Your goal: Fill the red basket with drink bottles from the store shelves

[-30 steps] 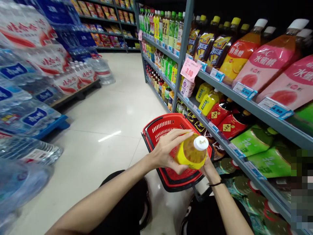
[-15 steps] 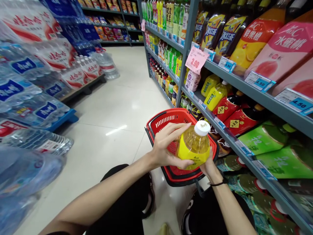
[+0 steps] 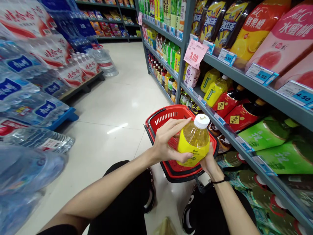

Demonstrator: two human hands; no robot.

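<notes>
Between both hands is a drink bottle [image 3: 195, 143] with a yellow label, a white cap and pale yellow liquid, held slightly tilted. My left hand [image 3: 168, 140] grips its left side, thumb across the label and fingers up near the shoulder. Around the lower right side is my right hand [image 3: 209, 160], its fingers mostly hidden behind the bottle; a dark band circles that wrist. Beneath the bottle stands a red shopping basket [image 3: 162, 122] with a black rim, on the floor in front of my knees. The hands and bottle hide part of its inside.
Close on the right, a grey shelf rack [image 3: 220, 70] holds large drink bottles with price tags. A pink price sign [image 3: 195, 54] sticks out from it. Packs of bottled water [image 3: 46, 109] are stacked on pallets at the left. Snack shelves [image 3: 110, 19] stand across the aisle.
The bottle has turned a little, showing more of its label front. Both hands keep their grip, and the view has shifted slightly.
</notes>
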